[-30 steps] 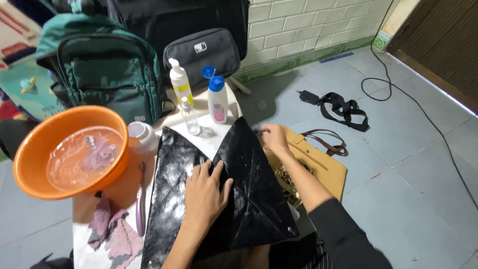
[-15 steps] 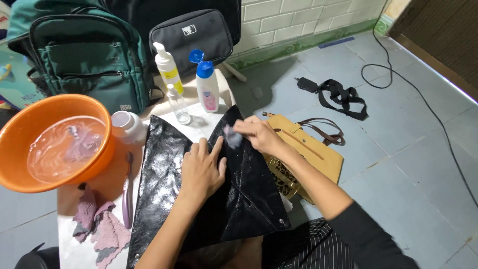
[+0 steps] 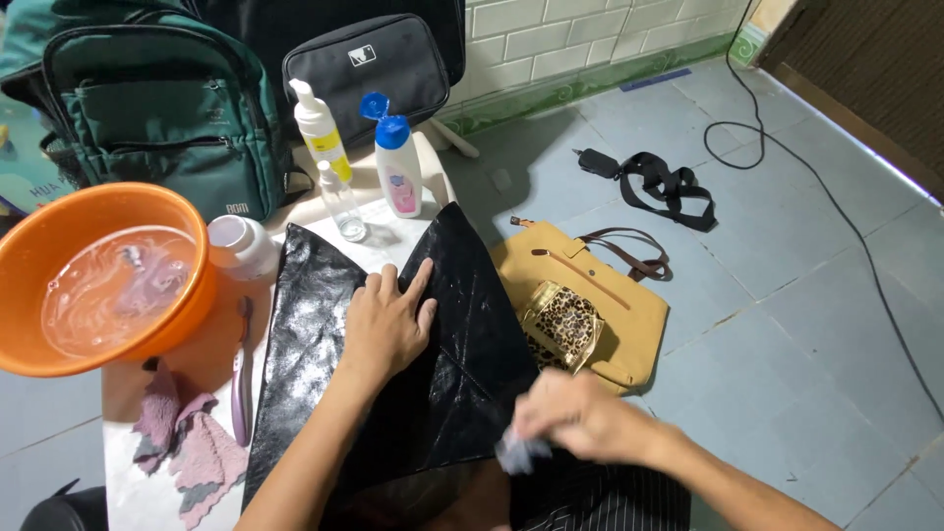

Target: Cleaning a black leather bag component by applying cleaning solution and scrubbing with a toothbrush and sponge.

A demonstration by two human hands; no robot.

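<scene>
Since half a second ago, the right hand (image 3: 582, 421) has been drawn back from the upper point of the black glossy bag (image 3: 413, 374) toward its lower edge, at about five o'clock in the head view, where it is blurred by motion. A small pale cloth (image 3: 519, 454) is pinched in its closed fingers and is held against the bag's surface. The left hand (image 3: 386, 320) is kept flat and open on the middle of the bag, fingers spread toward twelve o'clock, nothing being grasped; the bag is only pressed down. The black bag is laid across a small white table (image 3: 147, 492), with its pointed corner directed to twelve o'clock. At nine o'clock of the left hand an orange basin (image 3: 98, 285) filled with water is seen, with a small white jar (image 3: 241, 246) just beside its rim. At twelve o'clock three bottles are stood upright: a white pump bottle (image 3: 320, 128), a white bottle with a blue flip cap (image 3: 396, 167) and a small clear bottle (image 3: 339, 202). A pink rag (image 3: 192, 447) and a toothbrush (image 3: 241, 369) are laid at seven o'clock. A tan handbag (image 3: 600, 300) with a leopard-print pouch (image 3: 562, 324) is found on the tiled floor (image 3: 787, 324) at three o'clock, and a green backpack (image 3: 157, 108) at eleven o'clock.
</scene>
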